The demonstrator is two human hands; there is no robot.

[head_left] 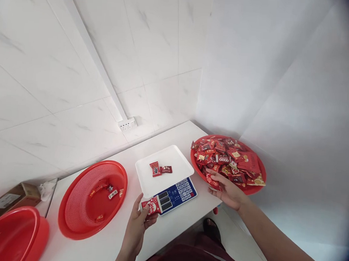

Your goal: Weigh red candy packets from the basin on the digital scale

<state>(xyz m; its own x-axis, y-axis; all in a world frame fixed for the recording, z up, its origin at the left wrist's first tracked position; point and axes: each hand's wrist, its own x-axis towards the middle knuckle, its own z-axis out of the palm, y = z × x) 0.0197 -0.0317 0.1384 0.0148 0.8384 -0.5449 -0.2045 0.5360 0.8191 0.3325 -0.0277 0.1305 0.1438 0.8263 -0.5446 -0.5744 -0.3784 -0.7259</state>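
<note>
Head view: my left grip point(137, 224) pinches a red-and-white packet point(152, 206) between thumb and fingers, over the near left corner of the scale point(178, 194); I cannot tell whether the packet touches it. My right grip point(227, 192) is closed loosely around a red packet point(212, 181) at the near rim of the heaped basket point(252, 191), and I cannot see whether that packet is clear of the pile point(220, 157). Two small packets, a taller one point(154, 169) and a flatter one point(166, 169), lie on the white pan point(177, 157), end to side. To their left on the desk point(91, 253), the deep basket point(77, 203) has only a few wrapped pieces point(111, 191) at its bottom. The likeliest slip, I judge, is on my right: fingers hold that packet near the front of the desk, so a loose pinch could let it drop to the floor. Wrappers overhang the heaped basket's rim, and a tug from underneath could spill several at once. On my left, a packet or knuckle leaning on the scale could spoil a reading, and the packet partly covers the panel, which could hide figures; I can read none on the dark displays point(166, 205). A knock against the pan could slide its loose packets.
</note>
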